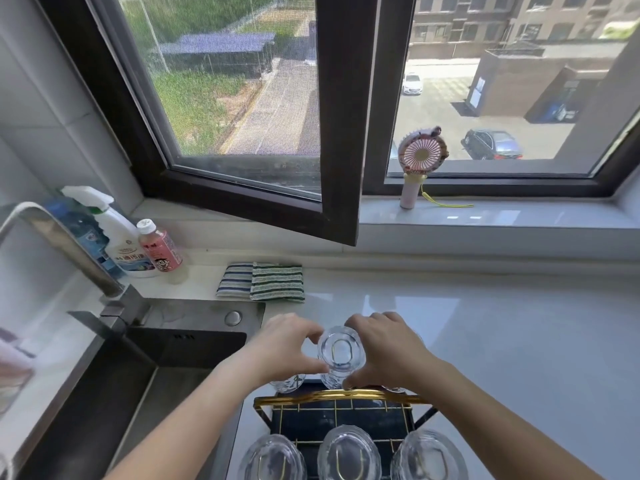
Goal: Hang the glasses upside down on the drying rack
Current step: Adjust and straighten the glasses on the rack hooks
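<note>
Both hands met over the far side of the drying rack (341, 396), at about six o'clock in the head view. The left hand (280, 344) and the right hand (384, 344) each pressed on one side of an upside-down glass (341, 351), the fingers (360, 322) curled narrowly around its wall so that the glass was held between the two hands. A gold hook loop of the rack showed through its clear base, so the glass sat over that hook at the middle of the far row. Parts of two other glasses showed beneath the hands, one to the left (287, 382) and one to the right, largely hidden. In the near row three more inverted glasses hung side by side, the middle one (348, 452) at six o'clock by the lower edge. The rack stood on the pale bench (519, 341). The sink (166, 368) lay at eight o'clock, two folded striped cloths (263, 282) at eleven o'clock beyond the hands, and a spray bottle (117, 237) at ten o'clock.
</note>
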The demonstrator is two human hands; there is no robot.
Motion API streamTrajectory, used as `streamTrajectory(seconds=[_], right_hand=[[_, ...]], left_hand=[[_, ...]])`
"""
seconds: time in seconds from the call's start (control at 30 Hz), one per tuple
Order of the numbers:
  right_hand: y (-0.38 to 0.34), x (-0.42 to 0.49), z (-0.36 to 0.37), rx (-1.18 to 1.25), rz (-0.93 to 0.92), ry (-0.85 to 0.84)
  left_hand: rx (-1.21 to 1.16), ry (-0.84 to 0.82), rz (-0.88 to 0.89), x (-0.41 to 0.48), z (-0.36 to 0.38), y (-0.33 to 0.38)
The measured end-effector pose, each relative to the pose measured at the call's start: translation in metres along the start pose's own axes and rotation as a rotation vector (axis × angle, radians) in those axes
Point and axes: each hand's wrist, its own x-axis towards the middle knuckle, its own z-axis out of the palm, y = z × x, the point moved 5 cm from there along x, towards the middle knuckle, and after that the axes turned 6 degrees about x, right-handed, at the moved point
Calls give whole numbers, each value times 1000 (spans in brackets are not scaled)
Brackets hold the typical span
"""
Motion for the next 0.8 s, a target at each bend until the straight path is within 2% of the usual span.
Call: streamTrajectory(seconds=[0.43, 0.5, 0.57, 0.67, 0.8], right_hand=[[-4, -7, -3, 45, 48, -1], [-3, -8, -1, 24, 38, -21], [-2, -9, -1, 41, 33, -53], [-6, -9, -6, 188, 40, -46], [-30, 3, -5, 200, -38, -36]], left_hand=[[-46, -22, -21, 0, 6, -5], [-143, 10, -54, -4, 2, -13], [-318, 113, -100, -13, -8, -29], [-584, 250, -179, -34, -11, -58], [-675, 131, -258, -54, 17, -77]])
